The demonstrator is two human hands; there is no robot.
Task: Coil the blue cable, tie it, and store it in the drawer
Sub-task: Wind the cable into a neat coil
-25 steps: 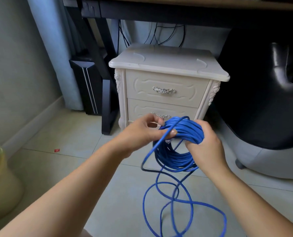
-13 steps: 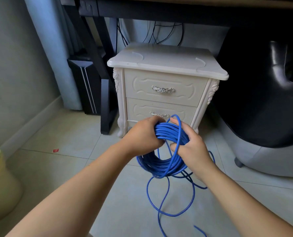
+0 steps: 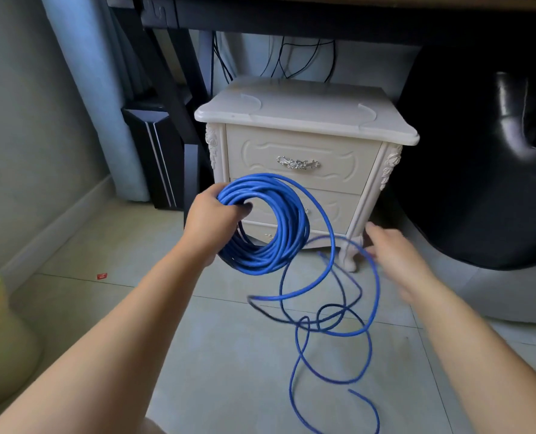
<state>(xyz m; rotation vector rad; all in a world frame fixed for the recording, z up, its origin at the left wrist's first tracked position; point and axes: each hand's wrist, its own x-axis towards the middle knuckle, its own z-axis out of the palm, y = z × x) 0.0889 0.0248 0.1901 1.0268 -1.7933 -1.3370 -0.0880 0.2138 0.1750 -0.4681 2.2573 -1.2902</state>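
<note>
Head view: the coil [image 3: 270,255] is gripped at its left edge by the left hand [image 3: 212,227], mid-frame, in front of the shut drawers [image 3: 338,170]. The right hand [image 3: 398,261] is too blurred, so its grip can't be told. Loops are probably best kept same-sized, with slack fed in untwisted. The ring is held upright, opening toward the camera, and the tail [image 3: 379,296] trails to the lower right.

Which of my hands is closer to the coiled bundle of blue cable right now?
Left. The left hand grips the coil at its left edge; the right hand, blurred, is off to the coil's right, beside the loose loops.
</note>
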